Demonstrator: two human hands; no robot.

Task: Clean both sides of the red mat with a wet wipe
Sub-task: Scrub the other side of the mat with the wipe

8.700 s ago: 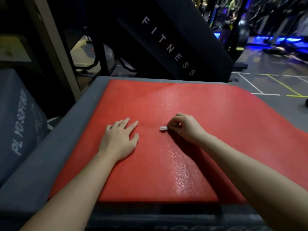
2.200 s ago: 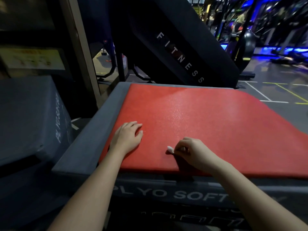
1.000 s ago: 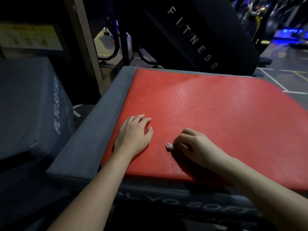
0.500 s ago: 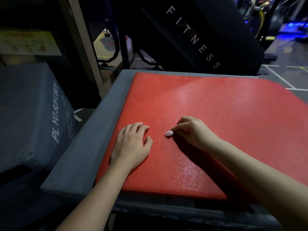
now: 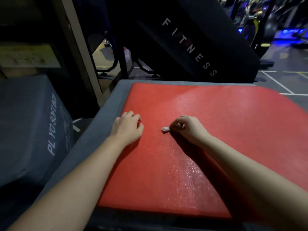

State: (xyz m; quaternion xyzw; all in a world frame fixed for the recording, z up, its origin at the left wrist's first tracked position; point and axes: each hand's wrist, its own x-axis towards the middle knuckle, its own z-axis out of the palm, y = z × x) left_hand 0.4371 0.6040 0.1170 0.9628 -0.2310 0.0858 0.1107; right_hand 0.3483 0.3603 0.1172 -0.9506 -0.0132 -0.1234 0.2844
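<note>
The red mat lies flat on a grey padded box and fills most of the view. A wet, glossy streak runs down its middle. My right hand pinches a small balled-up white wet wipe and presses it on the mat near the centre. My left hand rests palm down on the mat close to its left edge, fingers slightly bent, holding nothing. Only the top side of the mat shows.
A second grey soft plyo box stands to the left, lower down. A black slanted panel marked FITNESS rises behind the mat. A pale post stands at the back left. Gym floor with painted lines lies at the right.
My right hand has pushed the wipe further up the mat, away from the near edge, leaving a wet streak behind it. My left hand has slid forward along the left edge too.
</note>
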